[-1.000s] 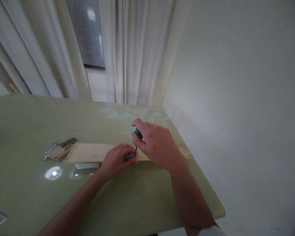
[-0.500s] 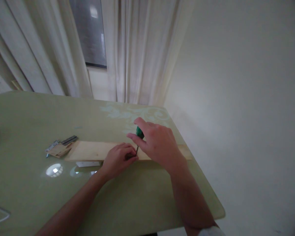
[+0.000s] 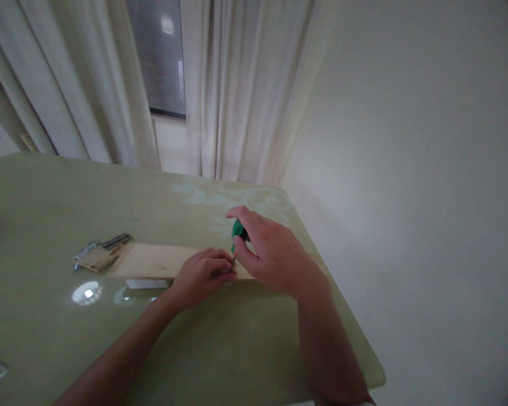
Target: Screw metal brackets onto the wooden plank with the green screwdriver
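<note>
A screwdriver [image 3: 238, 229] with a green and black handle is gripped in my right hand [image 3: 271, 254], its shaft slanting down to the front edge of a long pale wooden board [image 3: 161, 259]. My left hand [image 3: 202, 276] rests on that same edge, fingers pinched together around the screwdriver's tip. Whatever sits between those fingertips is too small and covered to make out. The board lies flat across the table, partly hidden beneath both hands. Under its front edge, left of my left hand, a white piece [image 3: 147, 284] shows.
At the board's left end lie a smaller wooden piece [image 3: 96, 258], a dark metal rail [image 3: 115, 241] and some metal hardware [image 3: 86, 248]. The glossy green table [image 3: 237, 349] ends at a right edge near the wall [image 3: 427, 197]. Curtains [image 3: 258, 84] hang behind.
My right hand has shifted its hold on the screwdriver, with the thumb now lying along the handle. The left hand stays at the board's edge. The view has moved slightly.
</note>
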{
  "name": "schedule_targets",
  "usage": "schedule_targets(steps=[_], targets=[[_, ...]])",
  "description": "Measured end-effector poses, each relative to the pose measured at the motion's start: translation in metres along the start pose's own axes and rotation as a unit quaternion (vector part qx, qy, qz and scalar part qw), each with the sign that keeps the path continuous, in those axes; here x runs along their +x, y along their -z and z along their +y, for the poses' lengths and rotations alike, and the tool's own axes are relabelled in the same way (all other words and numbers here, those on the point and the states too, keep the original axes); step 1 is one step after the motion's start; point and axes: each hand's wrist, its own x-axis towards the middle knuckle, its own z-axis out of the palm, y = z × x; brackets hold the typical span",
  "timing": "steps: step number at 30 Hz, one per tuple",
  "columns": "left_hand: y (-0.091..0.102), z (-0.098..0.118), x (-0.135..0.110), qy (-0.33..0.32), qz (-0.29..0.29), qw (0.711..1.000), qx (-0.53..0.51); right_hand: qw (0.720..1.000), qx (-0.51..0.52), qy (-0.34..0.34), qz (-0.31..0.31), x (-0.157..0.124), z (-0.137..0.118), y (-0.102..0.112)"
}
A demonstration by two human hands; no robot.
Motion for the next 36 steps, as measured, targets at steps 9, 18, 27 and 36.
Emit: schedule_targets(steps=[9, 18, 27, 36], targets=[[-0.008, 0.002, 0.0, 0.026, 0.045, 0.998, 0.029, 0.999, -0.042, -0.003, 0.01, 0.0, -0.01, 0.0], [-0.003, 0.0, 0.001, 0.024, 0.002, 1.0, 0.016, 0.999, -0.047, -0.015, 0.003, -0.003, -0.007, 0.001], [-0.003, -0.001, 0.003, 0.02, 0.002, 1.0, -0.009, 0.997, -0.076, -0.024, 0.005, 0.001, -0.006, -0.006], [-0.007, 0.0, -0.001, 0.027, 0.033, 0.999, 0.021, 0.997, -0.068, -0.044, 0.002, 0.001, -0.007, -0.003]])
